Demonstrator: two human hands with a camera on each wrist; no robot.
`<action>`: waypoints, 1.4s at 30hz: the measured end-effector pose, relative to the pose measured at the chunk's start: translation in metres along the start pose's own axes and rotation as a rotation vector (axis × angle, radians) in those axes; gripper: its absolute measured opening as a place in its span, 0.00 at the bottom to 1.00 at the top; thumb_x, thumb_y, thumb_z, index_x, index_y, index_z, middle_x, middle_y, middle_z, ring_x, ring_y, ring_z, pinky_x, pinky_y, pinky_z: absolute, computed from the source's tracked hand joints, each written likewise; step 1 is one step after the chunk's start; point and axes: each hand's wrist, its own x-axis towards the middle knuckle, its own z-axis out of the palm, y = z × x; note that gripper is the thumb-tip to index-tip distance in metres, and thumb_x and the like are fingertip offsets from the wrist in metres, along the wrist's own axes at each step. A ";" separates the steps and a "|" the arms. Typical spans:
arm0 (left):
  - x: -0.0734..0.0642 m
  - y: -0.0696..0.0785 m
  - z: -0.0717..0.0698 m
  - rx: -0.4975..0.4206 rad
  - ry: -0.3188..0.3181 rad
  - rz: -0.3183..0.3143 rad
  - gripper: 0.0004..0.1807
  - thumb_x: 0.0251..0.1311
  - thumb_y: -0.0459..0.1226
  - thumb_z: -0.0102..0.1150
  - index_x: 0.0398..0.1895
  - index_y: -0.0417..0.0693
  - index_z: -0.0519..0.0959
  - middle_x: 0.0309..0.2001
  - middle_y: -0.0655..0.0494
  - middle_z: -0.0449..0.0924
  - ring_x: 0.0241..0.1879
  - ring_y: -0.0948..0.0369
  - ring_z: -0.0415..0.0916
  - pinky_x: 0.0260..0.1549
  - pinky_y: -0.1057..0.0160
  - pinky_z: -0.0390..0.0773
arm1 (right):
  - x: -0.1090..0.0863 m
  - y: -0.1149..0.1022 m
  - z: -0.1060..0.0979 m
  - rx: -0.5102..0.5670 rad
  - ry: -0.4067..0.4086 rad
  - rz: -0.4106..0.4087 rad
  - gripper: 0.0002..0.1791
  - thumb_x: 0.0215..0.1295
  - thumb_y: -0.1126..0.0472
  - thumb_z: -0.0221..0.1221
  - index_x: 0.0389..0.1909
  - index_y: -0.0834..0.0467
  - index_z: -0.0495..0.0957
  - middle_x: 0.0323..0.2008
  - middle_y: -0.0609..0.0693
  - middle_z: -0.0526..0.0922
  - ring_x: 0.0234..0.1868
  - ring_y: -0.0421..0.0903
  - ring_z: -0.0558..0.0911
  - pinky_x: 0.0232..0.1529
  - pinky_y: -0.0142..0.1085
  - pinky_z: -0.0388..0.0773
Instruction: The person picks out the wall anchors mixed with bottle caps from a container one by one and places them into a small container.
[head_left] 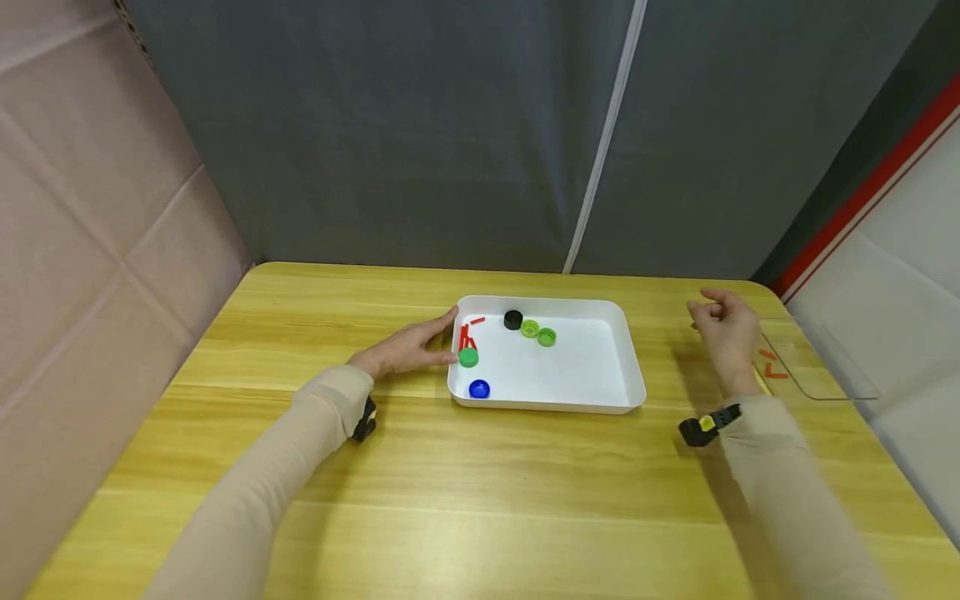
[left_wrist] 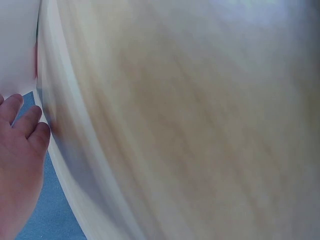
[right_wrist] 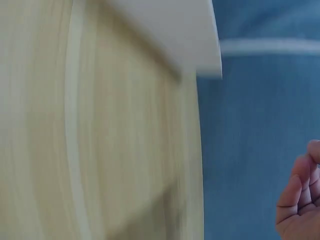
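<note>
A shallow white tray [head_left: 585, 367] lies on the wooden table. My left hand [head_left: 408, 347] rests against its left side, thumb and fingers spread along the rim. Inside the tray are a black cap [head_left: 513, 320], two lime-green caps [head_left: 547, 337], a green cap [head_left: 468, 357], a blue cap [head_left: 479, 389] and several red sticks [head_left: 477, 321]. Over the table right of the tray, my right hand [head_left: 727, 333] is raised with loosely curled fingers. No object shows in it, and the right wrist view catches only some fingers [right_wrist: 290, 195].
A clear, see-through tray [head_left: 817, 398] lies at the table's right side, with red pieces [head_left: 776, 372] in it. Something thin and yellow shows beside my right wrist, partly hidden. A grey curtain [head_left: 390, 150] hangs behind the table, with pale walls at both sides.
</note>
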 end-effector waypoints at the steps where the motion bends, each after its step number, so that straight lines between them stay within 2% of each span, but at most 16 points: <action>1: 0.000 0.000 0.000 0.001 0.000 -0.001 0.49 0.57 0.57 0.58 0.75 0.66 0.39 0.75 0.60 0.40 0.73 0.56 0.42 0.70 0.52 0.47 | -0.003 -0.006 0.009 0.024 -0.015 -0.013 0.18 0.63 0.61 0.59 0.52 0.66 0.77 0.17 0.28 0.70 0.18 0.23 0.72 0.21 0.17 0.69; 8: 0.001 -0.005 -0.003 0.020 -0.002 0.015 0.49 0.58 0.57 0.58 0.75 0.63 0.39 0.75 0.59 0.41 0.73 0.57 0.42 0.71 0.52 0.47 | -0.023 -0.040 0.070 0.183 -0.182 -0.008 0.16 0.62 0.64 0.60 0.50 0.66 0.77 0.21 0.39 0.74 0.21 0.32 0.75 0.26 0.21 0.76; 12: -0.001 -0.008 -0.004 0.024 -0.003 0.024 0.50 0.57 0.57 0.58 0.75 0.60 0.40 0.75 0.59 0.41 0.73 0.56 0.42 0.70 0.53 0.47 | -0.030 -0.055 0.097 0.207 -0.287 -0.037 0.16 0.62 0.64 0.60 0.50 0.66 0.77 0.22 0.44 0.75 0.20 0.32 0.75 0.24 0.21 0.74; 17: -0.003 -0.010 -0.005 0.024 -0.009 0.017 0.50 0.57 0.58 0.58 0.75 0.61 0.39 0.75 0.59 0.41 0.73 0.56 0.42 0.70 0.52 0.47 | -0.042 -0.070 0.124 0.217 -0.405 -0.038 0.17 0.63 0.63 0.60 0.50 0.66 0.77 0.24 0.49 0.76 0.23 0.37 0.74 0.25 0.22 0.73; 24: -0.002 -0.011 -0.005 0.023 -0.007 0.011 0.50 0.56 0.59 0.57 0.75 0.62 0.39 0.75 0.60 0.40 0.73 0.56 0.42 0.71 0.52 0.47 | -0.053 -0.082 0.151 0.186 -0.543 -0.039 0.16 0.62 0.64 0.60 0.49 0.66 0.77 0.24 0.50 0.75 0.23 0.42 0.73 0.24 0.25 0.70; 29: -0.002 -0.011 -0.005 0.027 -0.005 0.010 0.51 0.56 0.59 0.57 0.75 0.61 0.40 0.75 0.60 0.41 0.73 0.56 0.42 0.71 0.52 0.47 | -0.056 -0.087 0.167 0.132 -0.645 -0.063 0.15 0.61 0.65 0.61 0.47 0.67 0.78 0.21 0.49 0.75 0.23 0.43 0.75 0.27 0.26 0.72; 34: -0.003 -0.010 -0.006 0.021 -0.006 0.004 0.51 0.56 0.59 0.57 0.75 0.62 0.40 0.75 0.60 0.40 0.73 0.56 0.42 0.70 0.51 0.47 | -0.058 -0.092 0.180 0.072 -0.758 -0.079 0.15 0.59 0.66 0.62 0.47 0.67 0.77 0.24 0.49 0.75 0.24 0.41 0.73 0.29 0.26 0.73; 42: -0.004 -0.009 -0.004 0.020 -0.001 0.006 0.49 0.57 0.58 0.58 0.75 0.63 0.40 0.75 0.60 0.41 0.73 0.56 0.43 0.70 0.51 0.48 | -0.062 -0.095 0.197 -0.012 -0.843 -0.138 0.13 0.58 0.66 0.63 0.44 0.65 0.80 0.22 0.49 0.75 0.23 0.39 0.70 0.26 0.26 0.67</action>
